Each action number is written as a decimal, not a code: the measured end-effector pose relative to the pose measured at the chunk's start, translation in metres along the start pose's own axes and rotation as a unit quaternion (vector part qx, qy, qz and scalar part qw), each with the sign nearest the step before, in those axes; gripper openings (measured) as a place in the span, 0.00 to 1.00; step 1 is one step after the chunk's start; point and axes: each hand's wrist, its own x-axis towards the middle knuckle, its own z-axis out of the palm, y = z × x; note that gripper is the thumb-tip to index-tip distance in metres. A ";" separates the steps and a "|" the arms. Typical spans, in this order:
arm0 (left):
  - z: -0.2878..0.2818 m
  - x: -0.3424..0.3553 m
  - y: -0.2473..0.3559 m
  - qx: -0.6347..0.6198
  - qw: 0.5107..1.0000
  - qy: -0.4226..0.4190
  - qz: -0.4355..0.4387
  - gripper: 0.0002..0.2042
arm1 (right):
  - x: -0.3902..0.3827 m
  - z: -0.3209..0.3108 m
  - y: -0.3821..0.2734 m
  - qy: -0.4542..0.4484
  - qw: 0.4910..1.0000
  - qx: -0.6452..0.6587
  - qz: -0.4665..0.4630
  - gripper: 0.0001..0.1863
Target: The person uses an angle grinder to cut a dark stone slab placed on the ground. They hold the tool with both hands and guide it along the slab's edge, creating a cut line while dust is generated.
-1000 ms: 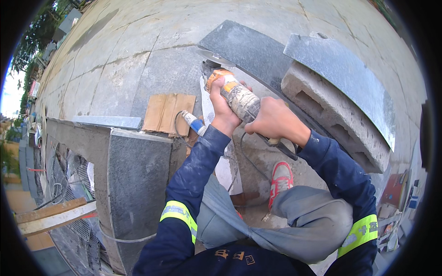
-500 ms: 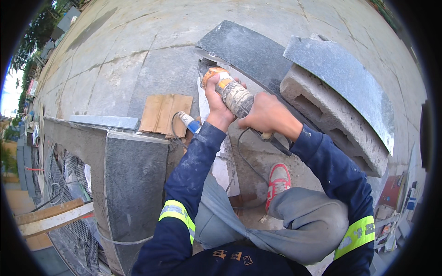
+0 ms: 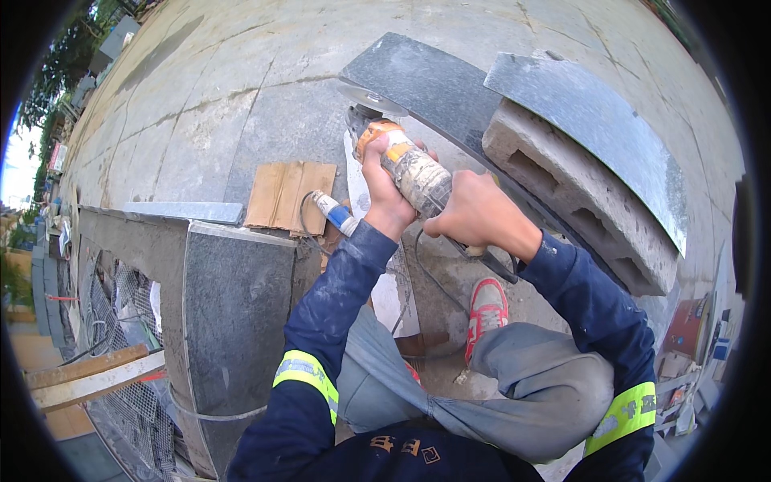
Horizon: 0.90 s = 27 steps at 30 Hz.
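An angle grinder (image 3: 419,180), its body wrapped in dusty tape with orange near the head, is held in both my hands. My left hand (image 3: 385,186) is closed round the front of the body, thumb on top. Farther back, my right hand (image 3: 491,213) wraps the rear end, where a cord hangs down. The grinder's thin round disc (image 3: 376,100) lies at the near left edge of a dark grey stone slab (image 3: 430,88). Whether the disc touches the slab I cannot tell.
To the right, a lighter slab (image 3: 590,120) rests on a hollow concrete block (image 3: 574,197). Brown cardboard (image 3: 285,197) lies left of my hands, beside a white-and-blue cylindrical tool (image 3: 333,211) with a cord. A stone-faced ledge (image 3: 233,313) stands at my left. My shoe (image 3: 487,309) is below the grinder.
The grinder has tilted a little, so more of the disc's face shows. My right hand has shifted slightly right and down with its rear end. My left hand keeps its hold.
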 end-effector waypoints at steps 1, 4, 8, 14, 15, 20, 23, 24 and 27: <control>0.000 -0.001 -0.002 -0.001 1.000 -0.002 -0.003 0.23 | -0.003 -0.001 0.000 -0.013 1.000 -0.002 0.008 0.31; -0.001 -0.004 -0.004 -0.003 1.000 -0.005 -0.007 0.24 | -0.011 -0.006 -0.004 -0.018 1.000 0.002 0.021 0.31; 0.001 -0.005 -0.006 -0.010 1.000 -0.002 -0.012 0.24 | -0.013 -0.006 -0.001 -0.019 1.000 0.011 0.022 0.31; -0.002 0.004 0.000 -0.003 1.000 0.001 -0.003 0.24 | 0.000 -0.003 0.001 -0.015 1.000 0.005 0.018 0.29; -0.003 0.005 0.002 -0.004 1.000 0.004 -0.004 0.24 | 0.003 -0.004 -0.001 -0.015 1.000 0.003 0.016 0.29; -0.007 0.018 0.009 0.001 1.000 0.009 0.015 0.25 | 0.017 -0.005 -0.004 -0.018 1.000 0.016 -0.005 0.28; -0.013 0.028 0.015 -0.011 1.000 0.001 -0.007 0.23 | 0.024 -0.005 -0.006 -0.014 1.000 0.006 -0.005 0.27; -0.015 0.031 0.016 -0.020 1.000 -0.002 -0.020 0.23 | 0.026 -0.006 -0.008 -0.016 1.000 -0.001 -0.002 0.28; -0.019 0.038 0.019 -0.017 1.000 0.002 -0.022 0.23 | 0.030 -0.006 -0.011 -0.019 1.000 -0.004 0.007 0.28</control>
